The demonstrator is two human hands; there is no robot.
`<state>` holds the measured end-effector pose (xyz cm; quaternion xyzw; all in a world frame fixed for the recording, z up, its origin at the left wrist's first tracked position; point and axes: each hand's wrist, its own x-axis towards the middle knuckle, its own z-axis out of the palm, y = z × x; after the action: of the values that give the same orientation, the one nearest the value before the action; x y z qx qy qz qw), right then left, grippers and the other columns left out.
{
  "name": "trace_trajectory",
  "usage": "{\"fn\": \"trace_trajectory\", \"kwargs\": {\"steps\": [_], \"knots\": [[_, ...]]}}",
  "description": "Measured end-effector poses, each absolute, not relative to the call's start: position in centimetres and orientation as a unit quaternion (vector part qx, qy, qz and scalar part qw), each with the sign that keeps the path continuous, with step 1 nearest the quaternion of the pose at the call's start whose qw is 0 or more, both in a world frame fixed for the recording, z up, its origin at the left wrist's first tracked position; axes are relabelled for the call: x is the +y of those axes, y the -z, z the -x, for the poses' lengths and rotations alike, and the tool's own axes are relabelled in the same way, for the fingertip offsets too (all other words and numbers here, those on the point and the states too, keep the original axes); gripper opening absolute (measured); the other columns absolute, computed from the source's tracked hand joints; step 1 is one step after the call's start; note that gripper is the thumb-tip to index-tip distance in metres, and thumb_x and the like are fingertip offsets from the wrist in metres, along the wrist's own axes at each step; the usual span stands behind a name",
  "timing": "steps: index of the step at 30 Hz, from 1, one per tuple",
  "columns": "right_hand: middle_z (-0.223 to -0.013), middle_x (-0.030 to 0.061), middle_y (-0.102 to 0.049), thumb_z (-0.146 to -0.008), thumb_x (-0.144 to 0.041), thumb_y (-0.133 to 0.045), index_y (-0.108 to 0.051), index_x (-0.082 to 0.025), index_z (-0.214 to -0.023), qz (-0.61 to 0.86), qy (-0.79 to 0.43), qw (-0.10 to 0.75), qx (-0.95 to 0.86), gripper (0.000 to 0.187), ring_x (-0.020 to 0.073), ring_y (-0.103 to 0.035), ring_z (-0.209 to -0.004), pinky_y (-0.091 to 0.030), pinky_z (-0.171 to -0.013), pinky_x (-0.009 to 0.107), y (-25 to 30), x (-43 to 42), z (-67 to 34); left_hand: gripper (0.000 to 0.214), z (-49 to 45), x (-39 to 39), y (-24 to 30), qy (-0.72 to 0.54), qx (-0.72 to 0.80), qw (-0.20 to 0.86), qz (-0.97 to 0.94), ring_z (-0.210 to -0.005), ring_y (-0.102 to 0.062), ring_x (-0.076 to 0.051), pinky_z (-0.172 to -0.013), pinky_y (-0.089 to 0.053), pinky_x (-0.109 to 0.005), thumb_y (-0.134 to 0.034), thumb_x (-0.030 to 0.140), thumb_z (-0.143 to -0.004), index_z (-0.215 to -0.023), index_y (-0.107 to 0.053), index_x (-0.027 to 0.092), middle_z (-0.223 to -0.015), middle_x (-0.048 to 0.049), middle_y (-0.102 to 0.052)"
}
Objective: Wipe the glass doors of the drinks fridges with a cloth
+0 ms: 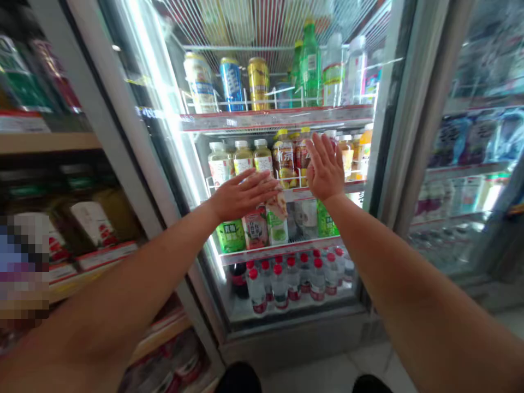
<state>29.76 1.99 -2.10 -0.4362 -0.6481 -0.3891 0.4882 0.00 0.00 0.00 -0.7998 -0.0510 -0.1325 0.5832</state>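
My left hand [241,196] reaches out with its fingers stretched and holds nothing. My right hand [327,172] is raised with its palm turned to the cooler and its fingers extended, also holding nothing. Both are in front of a lit drinks cooler, and a hand-like reflection [277,201] by my left fingertips suggests a glass pane. Whether either hand touches the glass, I cannot tell. Between the hands stand brown bottles with yellow caps [284,155]. Green cartons [231,236] and a pink carton [256,226] show below my left hand.
Cans [258,82] and a green bottle [310,63] occupy the cooler's top shelf. Several red-capped water bottles [280,286] stand at the bottom. A wooden shelf [49,143] with bottles is on the left, and a metal door frame [421,109] is on the right.
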Motion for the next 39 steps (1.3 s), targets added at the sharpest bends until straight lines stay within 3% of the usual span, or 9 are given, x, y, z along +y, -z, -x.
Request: {"fn": "trace_trajectory", "kwargs": {"steps": [3, 6, 10, 12, 17, 22, 28, 34, 39], "knots": [[-0.167, 0.0054, -0.035, -0.097, -0.023, -0.033, -0.035, -0.020, -0.160, 0.433, 0.391, 0.491, -0.647, 0.063, 0.0258, -0.022, -0.158, -0.018, -0.129, 0.054, 2.2, 2.1, -29.8, 0.059, 1.3, -0.1, -1.1, 0.280, -0.205, 0.565, 0.749, -0.159, -0.015, -0.026, -0.130, -0.020, -0.053, -0.050, 0.025, -0.104, -0.160, -0.030, 0.027, -0.165, -0.0019, -0.039], [-0.167, 0.0046, -0.035, -0.097, -0.023, -0.034, -0.036, -0.021, -0.159, 0.427, 0.399, 0.496, -0.642, 0.062, 0.0245, -0.023, -0.158, -0.018, -0.129, 0.052, 2.3, 2.1, -29.9, 0.065, 1.9, -0.4, -0.1, 0.342, -0.246, 0.550, 0.721, -0.160, -0.008, -0.031, -0.127, -0.024, -0.059, -0.053, 0.024, -0.102, -0.162, -0.028, 0.022, -0.164, -0.0095, -0.038], [-0.167, 0.0045, -0.036, -0.098, -0.023, -0.034, -0.036, -0.021, -0.159, 0.422, 0.409, 0.499, -0.637, 0.061, 0.0233, -0.024, -0.158, -0.019, -0.129, 0.051, 2.3, 2.1, -29.8, 0.061, 1.8, -1.0, 1.6, 0.219, -0.157, 0.562, 0.782, -0.156, -0.027, -0.024, -0.128, -0.028, -0.048, -0.054, 0.023, -0.102, -0.159, -0.034, 0.030, -0.157, -0.0021, -0.050], [-0.167, 0.0046, -0.037, -0.097, -0.023, -0.034, -0.037, -0.021, -0.158, 0.425, 0.407, 0.499, -0.636, 0.061, 0.0232, -0.024, -0.158, -0.019, -0.129, 0.051, 2.3, 2.1, -29.8, 0.058, 1.8, -1.2, 1.5, 0.210, -0.164, 0.563, 0.782, -0.152, -0.037, -0.025, -0.127, -0.029, -0.049, -0.052, 0.023, -0.103, -0.158, -0.036, 0.033, -0.157, 0.0002, -0.051], [-0.166, 0.0050, -0.037, -0.097, -0.022, -0.035, -0.036, -0.021, -0.159, 0.432, 0.398, 0.496, -0.639, 0.062, 0.0240, -0.024, -0.158, -0.021, -0.128, 0.052, 2.2, 1.9, -29.7, 0.059, 1.4, -1.1, 1.6, 0.345, -0.244, 0.557, 0.715, -0.155, -0.027, -0.034, -0.124, -0.031, -0.057, -0.054, 0.022, -0.100, -0.157, -0.039, 0.020, -0.157, -0.0111, -0.050], [-0.165, 0.0056, -0.039, -0.097, -0.023, -0.034, -0.033, -0.022, -0.161, 0.430, 0.391, 0.497, -0.644, 0.064, 0.0259, -0.024, -0.158, -0.021, -0.128, 0.056, 2.2, 1.7, -29.7, 0.058, 0.9, -0.9, 1.9, 0.236, -0.160, 0.552, 0.783, -0.150, -0.041, -0.025, -0.128, -0.027, -0.048, -0.055, 0.025, -0.100, -0.155, -0.041, 0.031, -0.155, -0.0016, -0.053], [-0.164, 0.0059, -0.041, -0.097, -0.024, -0.034, -0.036, -0.022, -0.159, 0.423, 0.398, 0.505, -0.638, 0.063, 0.0257, -0.026, -0.157, -0.023, -0.127, 0.056, 2.2, 1.7, -29.7, 0.061, 0.5, -1.0, 0.8, 0.401, -0.282, 0.522, 0.697, -0.155, -0.030, -0.033, -0.125, -0.029, -0.056, -0.053, 0.022, -0.098, -0.157, -0.040, 0.022, -0.158, -0.0110, -0.048], [-0.164, 0.0070, -0.041, -0.097, -0.023, -0.033, -0.038, -0.021, -0.158, 0.420, 0.405, 0.509, -0.633, 0.061, 0.0249, -0.027, -0.157, -0.022, -0.128, 0.054, 2.3, 1.9, -29.7, 0.058, 0.2, -1.1, 2.1, 0.258, -0.178, 0.517, 0.797, -0.151, -0.038, -0.026, -0.127, -0.028, -0.051, -0.055, 0.021, -0.097, -0.153, -0.045, 0.032, -0.155, -0.0017, -0.053], [-0.165, 0.0072, -0.040, -0.097, -0.025, -0.033, -0.038, -0.019, -0.158, 0.415, 0.412, 0.507, -0.633, 0.061, 0.0245, -0.026, -0.157, -0.021, -0.128, 0.053, 2.4, 2.0, -29.8, 0.060, 1.3, -0.9, 0.6, 0.417, -0.286, 0.498, 0.705, -0.153, -0.032, -0.033, -0.124, -0.029, -0.059, -0.052, 0.023, -0.097, -0.156, -0.041, 0.027, -0.159, -0.0086, -0.047]]}}
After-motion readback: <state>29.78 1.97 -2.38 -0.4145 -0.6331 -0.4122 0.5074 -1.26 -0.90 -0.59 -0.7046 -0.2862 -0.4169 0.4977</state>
